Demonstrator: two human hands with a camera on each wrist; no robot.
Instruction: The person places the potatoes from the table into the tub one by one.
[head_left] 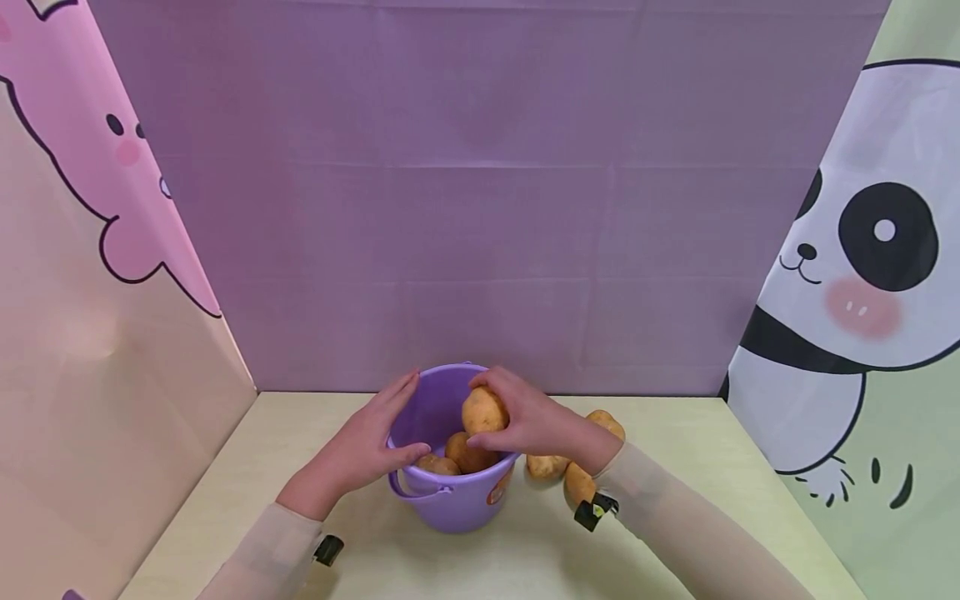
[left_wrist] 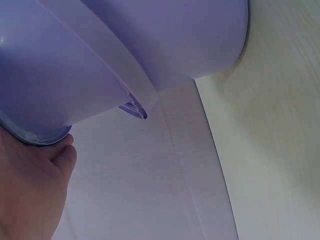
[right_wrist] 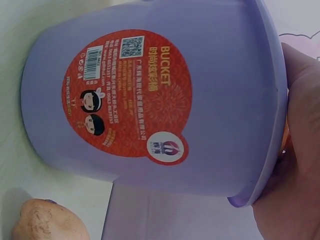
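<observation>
A purple bucket (head_left: 457,504) stands upright on the table, with its handle hanging down at the front left. Round the left side of its rim, my left hand (head_left: 360,446) holds on, the thumb reaching over the opening; the left wrist view shows this hand (left_wrist: 35,185) against the rim. My right hand (head_left: 528,417) grips a potato (head_left: 482,411) inside the mouth of the bucket, above other potatoes (head_left: 467,454) lying in it. From the right wrist, a red label (right_wrist: 135,95) shows on the bucket wall, and the gripped potato is mostly hidden.
Several loose potatoes (head_left: 581,483) lie on the pale table (head_left: 352,550) right of the bucket, partly under my right forearm. A purple backdrop (head_left: 480,208) rises behind the table, with printed side panels at left and right.
</observation>
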